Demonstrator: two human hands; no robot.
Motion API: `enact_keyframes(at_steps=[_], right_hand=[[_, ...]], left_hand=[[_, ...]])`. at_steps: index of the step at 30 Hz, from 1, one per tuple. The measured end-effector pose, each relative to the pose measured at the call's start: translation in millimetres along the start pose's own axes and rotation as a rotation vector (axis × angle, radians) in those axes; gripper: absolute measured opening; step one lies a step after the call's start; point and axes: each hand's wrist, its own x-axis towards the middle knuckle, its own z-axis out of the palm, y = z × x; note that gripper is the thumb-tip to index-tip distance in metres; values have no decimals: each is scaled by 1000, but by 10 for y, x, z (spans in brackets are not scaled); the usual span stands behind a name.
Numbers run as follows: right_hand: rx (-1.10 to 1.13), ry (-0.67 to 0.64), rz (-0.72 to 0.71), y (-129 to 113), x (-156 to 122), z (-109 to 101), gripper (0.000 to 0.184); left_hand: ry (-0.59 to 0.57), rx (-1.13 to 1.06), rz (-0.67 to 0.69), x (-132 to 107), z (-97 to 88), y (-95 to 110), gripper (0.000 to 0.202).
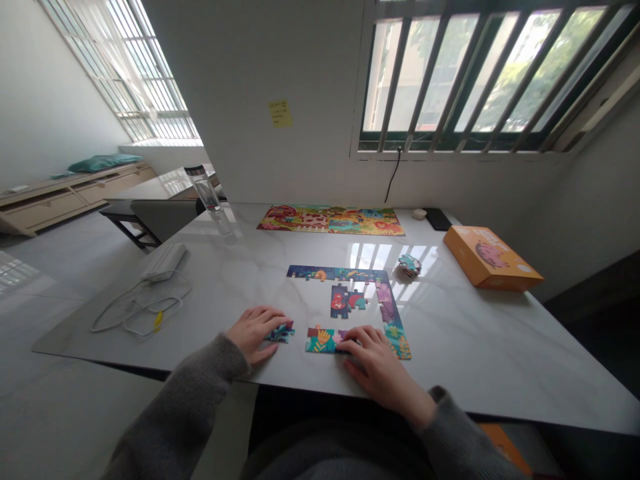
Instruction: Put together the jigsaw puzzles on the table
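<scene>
On the white marbled table, a partly joined jigsaw puzzle forms a top strip, a right side and a bottom strip. My left hand rests with spread fingers over a dark blue-green puzzle piece, left of the bottom strip and apart from it. My right hand lies with its fingers on the bottom strip, hiding part of it. Inside the frame sit joined pieces with a red picture and a red and teal one. A small stack of puzzle pieces stands to the upper right.
A long finished animal puzzle lies along the wall. An orange box stands at the right, near a black phone. At the left are a glass bottle, a white power strip and its looped cable.
</scene>
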Motion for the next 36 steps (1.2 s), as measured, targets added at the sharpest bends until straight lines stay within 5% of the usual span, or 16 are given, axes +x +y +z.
enact_keyframes(at_steps=[8,20,29,36], right_hand=[[-6,21,-8,2,-3,1,26],[-8,24,-11,2,-2,2,29],[-8,25,-8,-3,0,3,30],[-28,31,-10,0,0,13,29]], left_hand=[[-129,-7,70,185,-9,1,49],[-52,-62,67,241,94,51,57],[-135,29,49,439,71,71,36],[-90,-16,78,409,110,139,37]])
